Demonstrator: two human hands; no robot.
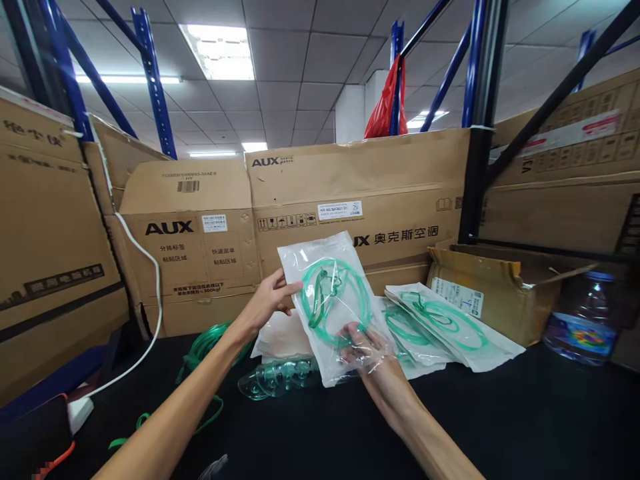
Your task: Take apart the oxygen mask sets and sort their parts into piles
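Clear-fronted pouch (343,303) of coiled green tubing (368,297) raised above a black tabletop (310,443)
Behind stand AUX cartons (193,257) and blue rack posts (154,83) under a panelled ceiling (280,57). The pouch tilts, white-edged around its looped tubing. The left hand (275,295) pinches its left edge, thumb in front; the right hand's (373,347) bent fingers meet its lower right, their grip unclear through glossy film.

Glossy clear plastic fronts the pouch (346,301); its tubing (369,293) is smooth, shiny plastic. Matt cardboard boxes (300,189) line the far edge of the matt table (290,443).
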